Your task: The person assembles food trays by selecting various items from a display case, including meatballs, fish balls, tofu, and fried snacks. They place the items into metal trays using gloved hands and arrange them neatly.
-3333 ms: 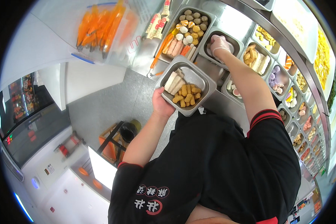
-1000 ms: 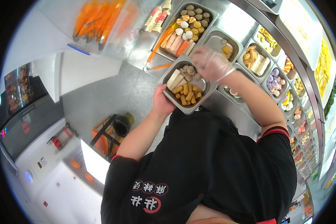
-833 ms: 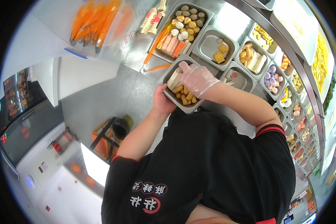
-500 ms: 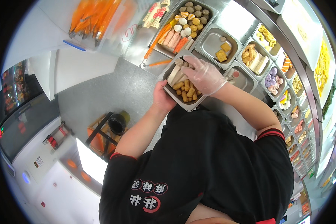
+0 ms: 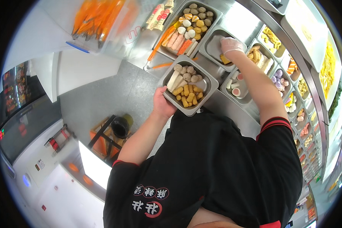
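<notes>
Steel tray (image 5: 188, 91) in one hand, gloved fingers down in the counter pan

Seen from where I stand, the left hand (image 5: 162, 103) has its grip pressed together on the near edge of the steel tray, which it holds level in the air just off the front of the desk (image 5: 231, 108), loaded with pale sticks, brown balls and yellow nuggets. Beyond the tray, the gloved right hand (image 5: 231, 45) reaches into a square pan (image 5: 216, 47) sunk in the desk, fingers curled down over an orange-yellow piece (image 5: 225, 59); whether they have it pinched I cannot tell. Doing this well, I judge, means keeping the tray flat and close under the pan's rim, taking one piece cleanly, and clearing the rim before swinging back to the tray's bare corner. Pans of other foods lie just beside the square pan.
</notes>
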`<state>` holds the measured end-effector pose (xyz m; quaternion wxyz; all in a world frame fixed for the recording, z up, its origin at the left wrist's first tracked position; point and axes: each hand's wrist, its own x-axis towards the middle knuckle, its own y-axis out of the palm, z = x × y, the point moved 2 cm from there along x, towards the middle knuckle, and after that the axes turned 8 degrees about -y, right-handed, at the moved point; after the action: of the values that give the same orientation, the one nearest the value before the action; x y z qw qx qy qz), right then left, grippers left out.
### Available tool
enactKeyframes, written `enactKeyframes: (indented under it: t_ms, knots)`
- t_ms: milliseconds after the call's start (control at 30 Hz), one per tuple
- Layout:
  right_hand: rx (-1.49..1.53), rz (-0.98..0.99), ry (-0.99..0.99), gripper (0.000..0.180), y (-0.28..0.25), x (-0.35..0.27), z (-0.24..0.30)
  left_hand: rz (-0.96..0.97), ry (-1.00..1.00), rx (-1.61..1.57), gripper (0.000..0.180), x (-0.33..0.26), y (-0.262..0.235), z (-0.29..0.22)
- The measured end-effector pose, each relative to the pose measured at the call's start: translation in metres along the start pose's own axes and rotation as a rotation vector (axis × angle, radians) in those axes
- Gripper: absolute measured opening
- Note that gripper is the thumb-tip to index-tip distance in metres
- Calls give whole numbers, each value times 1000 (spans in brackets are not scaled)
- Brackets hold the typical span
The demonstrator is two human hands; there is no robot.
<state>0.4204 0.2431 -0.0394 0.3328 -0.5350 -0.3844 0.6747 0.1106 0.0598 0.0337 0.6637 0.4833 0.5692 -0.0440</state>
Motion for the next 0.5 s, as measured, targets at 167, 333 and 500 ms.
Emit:
enactKeyframes:
  t_ms: [167, 333, 500]
  knots:
    - [40, -100, 20, 28, 1, -4, 16, 6, 42, 47, 67, -1, -4, 1]
    - [297, -346, -190, 31, -35, -53, 50, 20, 28, 33, 69, 5, -10, -1]
    - [198, -345, -592, 31, -52, -119, 117, 15, 3, 61, 70, 7, 2, 1]
